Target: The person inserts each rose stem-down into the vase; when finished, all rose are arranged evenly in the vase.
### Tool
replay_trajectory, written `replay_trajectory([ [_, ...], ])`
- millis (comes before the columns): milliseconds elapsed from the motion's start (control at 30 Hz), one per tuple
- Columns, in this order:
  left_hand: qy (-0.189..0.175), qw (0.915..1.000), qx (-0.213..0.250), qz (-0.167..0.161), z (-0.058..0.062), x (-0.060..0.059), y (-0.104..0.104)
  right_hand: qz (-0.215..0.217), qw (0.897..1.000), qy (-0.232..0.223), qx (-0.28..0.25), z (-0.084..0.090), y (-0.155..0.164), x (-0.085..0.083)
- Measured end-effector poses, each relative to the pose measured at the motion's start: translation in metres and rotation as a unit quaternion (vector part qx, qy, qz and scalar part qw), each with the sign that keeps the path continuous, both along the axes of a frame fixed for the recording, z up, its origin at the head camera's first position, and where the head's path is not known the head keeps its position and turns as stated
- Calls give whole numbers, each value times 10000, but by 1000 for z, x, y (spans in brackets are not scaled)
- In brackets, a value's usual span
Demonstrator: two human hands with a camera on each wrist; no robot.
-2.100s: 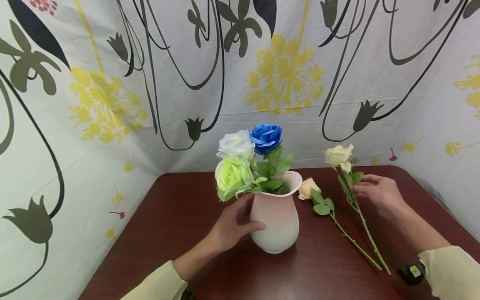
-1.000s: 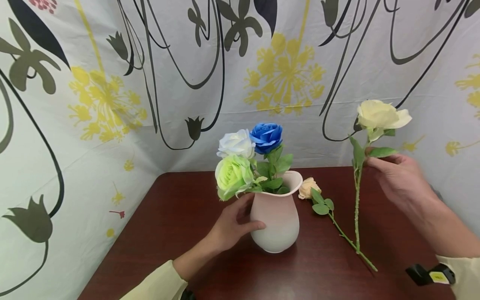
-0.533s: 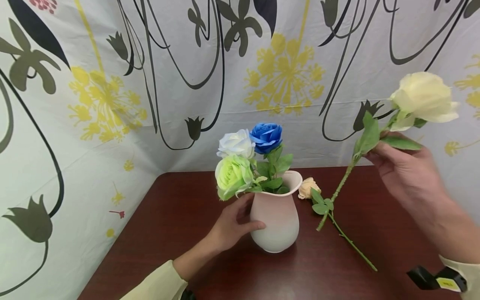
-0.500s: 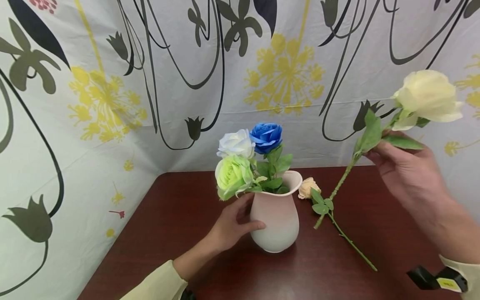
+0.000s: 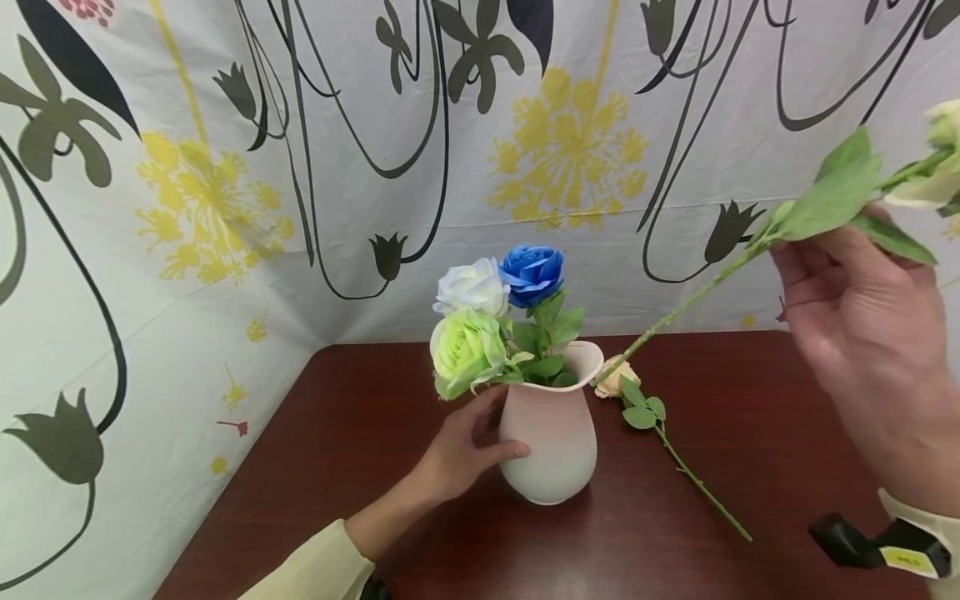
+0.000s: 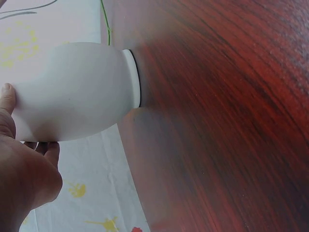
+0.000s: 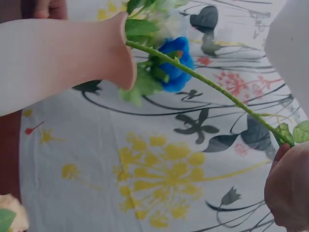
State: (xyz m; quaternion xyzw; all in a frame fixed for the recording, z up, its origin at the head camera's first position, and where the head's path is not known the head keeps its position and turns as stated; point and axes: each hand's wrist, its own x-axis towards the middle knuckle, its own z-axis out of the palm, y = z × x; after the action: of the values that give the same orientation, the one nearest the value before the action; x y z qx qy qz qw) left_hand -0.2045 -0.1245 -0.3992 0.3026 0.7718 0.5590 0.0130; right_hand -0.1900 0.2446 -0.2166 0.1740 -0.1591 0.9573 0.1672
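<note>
My left hand (image 5: 461,450) holds a pale pink and white vase (image 5: 551,450) upright on the table, thumb across its front and fingers behind it. A blue rose (image 5: 532,275), a white rose (image 5: 472,289) and a green rose (image 5: 467,354) stand in the vase, leaning left over its rim. Raised at the right, my right hand (image 5: 870,308) pinches a cream rose (image 5: 941,158) by the stem, below the bloom, which is partly cut off by the frame. The stem slants down leftward. In the right wrist view, its lower end is right at the vase's mouth (image 7: 129,63).
A peach rose (image 5: 611,387) lies on the dark red-brown table (image 5: 337,467), right of the vase, its stem pointing toward the near right. Behind the table hangs a white cloth (image 5: 360,200) printed with flowers.
My right hand has picked the cream rose up off the table, raised it to the right and tilted it, bringing the stem end to the vase's rim. My left hand stays at the vase.
</note>
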Motion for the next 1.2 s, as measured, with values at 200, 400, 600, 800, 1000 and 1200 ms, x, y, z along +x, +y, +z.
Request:
replay_trajectory([
  [200, -21, 10000, -16, -3, 0, -1, 0, -426, 9989, 203, 56, 9, -18, -3],
  [400, -55, 10000, -49, 16, 1, -1, 0, -416, 9964, 575, 454, 2, -40, -5],
  [600, -133, 9999, -69, 69, 0, -1, 0, -344, 9915, 663, 1063, -11, -58, -4],
  [800, -115, 9999, -50, 69, 0, 0, 0, -369, 9701, 736, 2283, -25, -74, -1],
  [1000, -123, 9999, -18, 36, 0, 0, 1, -828, 9003, 432, 4252, -38, -88, 0],
  [1200, -128, 9999, 14, 10, 1, 1, 1, -1206, 7933, 156, 5965, -47, -97, 1],
])
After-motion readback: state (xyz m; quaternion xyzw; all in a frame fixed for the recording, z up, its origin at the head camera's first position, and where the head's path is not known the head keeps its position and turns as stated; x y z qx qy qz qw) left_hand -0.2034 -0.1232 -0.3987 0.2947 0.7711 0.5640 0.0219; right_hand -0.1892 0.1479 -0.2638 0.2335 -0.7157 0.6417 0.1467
